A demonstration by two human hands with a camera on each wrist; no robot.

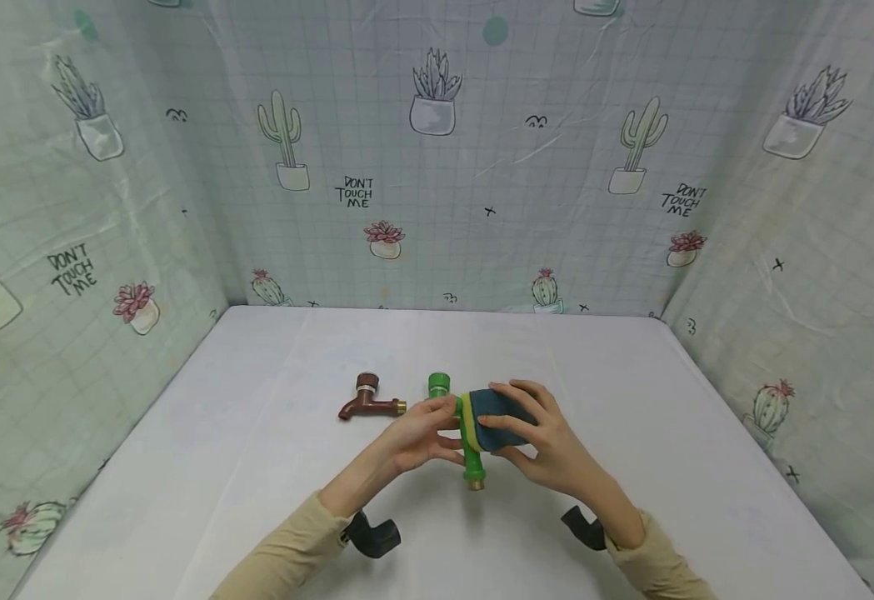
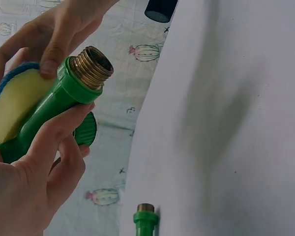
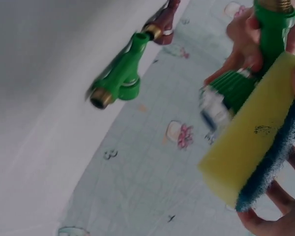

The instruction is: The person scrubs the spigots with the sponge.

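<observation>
My left hand point(image 1: 422, 435) holds a green tap point(image 1: 472, 462) in the air, with its brass threaded end point(image 2: 92, 66) pointing down toward me. A ribbed green knob point(image 3: 232, 91) sticks out from the side of this tap. In my right hand point(image 1: 560, 446) is a sponge point(image 1: 502, 417), yellow with a blue scouring layer. Fingers and thumb grip the sponge over its blue side, and its yellow face lies along the tap's body. Part of the tap is hidden behind the left fingers and the sponge.
A second green tap point(image 3: 125, 71) lies on the white table point(image 1: 272, 492) beyond my hands, partly covered by the left one. Left of it lies a brown tap point(image 1: 369, 407) with a brass end. Patterned cloth point(image 1: 474, 225) encloses the table's back and sides.
</observation>
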